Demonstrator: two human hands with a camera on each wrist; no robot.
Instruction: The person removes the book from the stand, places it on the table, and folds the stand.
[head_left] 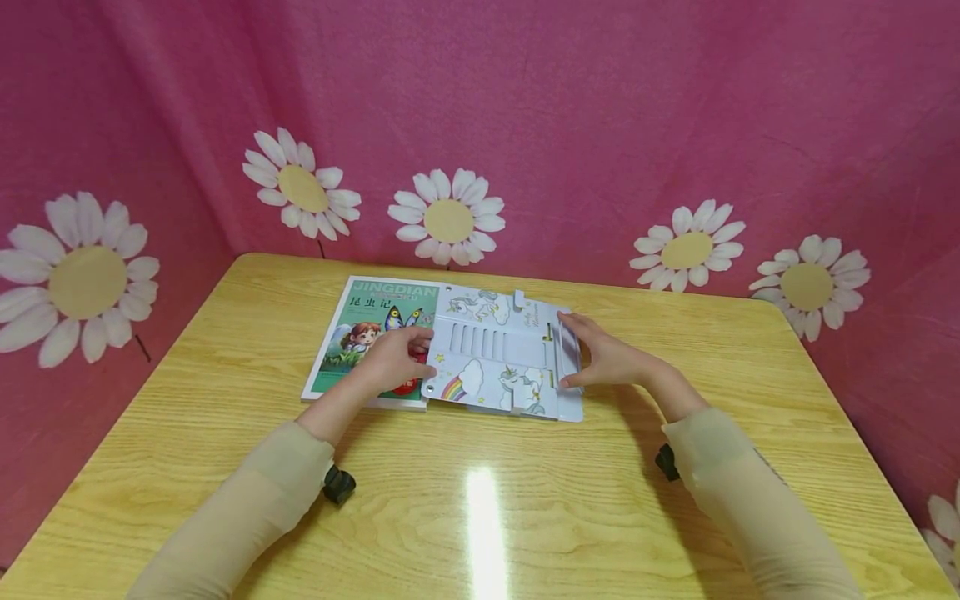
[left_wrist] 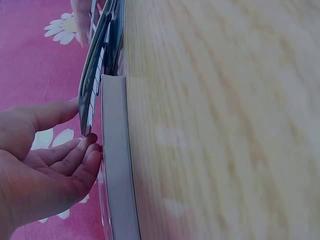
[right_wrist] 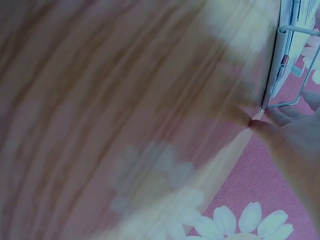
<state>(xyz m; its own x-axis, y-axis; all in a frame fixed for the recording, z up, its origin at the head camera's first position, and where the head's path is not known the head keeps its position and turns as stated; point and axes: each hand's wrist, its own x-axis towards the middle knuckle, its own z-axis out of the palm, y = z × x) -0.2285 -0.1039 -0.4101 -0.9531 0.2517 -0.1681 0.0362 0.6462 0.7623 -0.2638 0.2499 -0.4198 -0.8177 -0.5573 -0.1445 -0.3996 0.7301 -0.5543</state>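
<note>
A white folding book stand [head_left: 487, 350] with unicorn and rainbow prints lies flat-folded near the table's middle, its left end raised over a green-covered book [head_left: 341, 367]. My left hand [head_left: 393, 358] pinches that end, thumb above and fingers below, as the stand's edge [left_wrist: 86, 112] shows in the left wrist view. At the opposite end, my right hand [head_left: 611, 354] grips the stand's right edge, thumb and fingers spread along it. A wire bracket [right_wrist: 302, 85] shows beside its fingers in the right wrist view. The stand hides part of the book's right side.
The wooden table [head_left: 585, 508] extends around the stand and book, with a light reflection near its front. A pink curtain [head_left: 555, 125] with daisies stands behind the table's back edge. Each wrist carries a small black device [head_left: 339, 485].
</note>
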